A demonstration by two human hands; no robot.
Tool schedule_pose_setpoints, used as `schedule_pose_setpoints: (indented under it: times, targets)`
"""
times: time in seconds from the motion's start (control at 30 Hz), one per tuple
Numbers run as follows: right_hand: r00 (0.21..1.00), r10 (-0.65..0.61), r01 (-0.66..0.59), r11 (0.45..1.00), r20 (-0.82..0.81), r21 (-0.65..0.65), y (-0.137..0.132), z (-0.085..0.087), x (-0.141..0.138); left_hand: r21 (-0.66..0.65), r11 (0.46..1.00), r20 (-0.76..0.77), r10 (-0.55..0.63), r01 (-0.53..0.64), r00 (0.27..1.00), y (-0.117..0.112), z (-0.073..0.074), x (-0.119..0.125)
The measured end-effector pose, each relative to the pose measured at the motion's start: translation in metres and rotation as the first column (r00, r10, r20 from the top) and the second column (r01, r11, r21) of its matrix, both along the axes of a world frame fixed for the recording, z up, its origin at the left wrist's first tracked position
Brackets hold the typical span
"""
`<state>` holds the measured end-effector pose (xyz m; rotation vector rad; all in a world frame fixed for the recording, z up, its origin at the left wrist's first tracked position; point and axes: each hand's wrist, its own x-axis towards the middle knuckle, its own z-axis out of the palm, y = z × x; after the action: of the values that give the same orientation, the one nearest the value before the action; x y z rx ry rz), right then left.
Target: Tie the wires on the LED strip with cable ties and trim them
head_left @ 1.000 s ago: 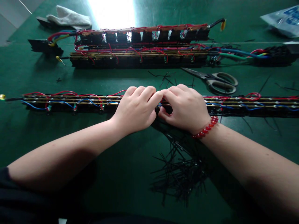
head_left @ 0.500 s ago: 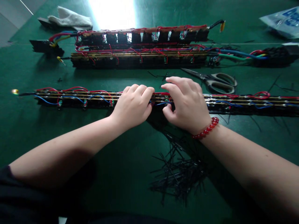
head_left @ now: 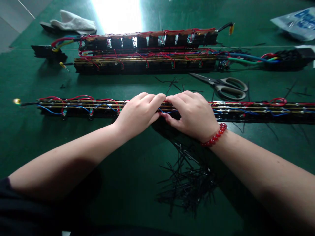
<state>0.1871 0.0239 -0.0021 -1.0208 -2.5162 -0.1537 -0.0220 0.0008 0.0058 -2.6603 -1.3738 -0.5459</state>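
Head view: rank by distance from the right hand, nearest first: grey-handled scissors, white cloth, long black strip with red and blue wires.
1. Long black strip with red and blue wires: touching, directly under the fingers of the right hand.
2. Grey-handled scissors: just behind the strip, off to the hand's right.
3. White cloth: far back, at the left.

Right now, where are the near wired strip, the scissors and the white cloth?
near wired strip (head_left: 78,106), head view, left stretch.
scissors (head_left: 218,83), head view, pivot.
white cloth (head_left: 73,23), head view, its middle.
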Motion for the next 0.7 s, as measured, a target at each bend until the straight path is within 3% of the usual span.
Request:
schedule_pose_setpoints:
  times: [0.27,0.7]
  targets:
    - [0.997,-0.044,0.048,0.997,0.065,-0.064,-0.001,0.003,-0.004,-0.187,0.976,-0.031,0.109,-0.113,0.994,-0.003,0.013,0.001]
    - [0.987,-0.147,0.144,0.989,-0.058,-0.043,-0.006,0.0,-0.007,-0.039,0.984,-0.117,0.168,-0.173,0.979,-0.008,0.008,0.005]
